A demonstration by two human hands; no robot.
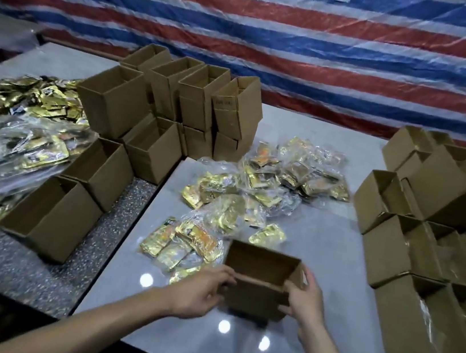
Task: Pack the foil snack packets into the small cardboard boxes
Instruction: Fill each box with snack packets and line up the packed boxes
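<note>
- The box (255, 299) stands open-topped on the table (336, 244), near its front edge, held from both sides.
- The left hand (204, 289) grips the box's near left corner, fingers curled round it.
- The right hand (304, 300) grips the right wall, thumb on the front and fingers behind.
- What can be seen of the inside looks empty, though the near wall hides the bottom.
- The packets (234, 203), gold foil in clear bags, lie strewn just beyond the box, the closest touching or nearly touching its far left side.
- Step in hand, as I judge it: setting a fresh box in place before filling it.
- The next move calls for one hand to let go and reach forward for a bag of packets, while the other steadies the box.
- More open boxes are stacked on the right (423, 263) and at the back left (176, 102).
</note>
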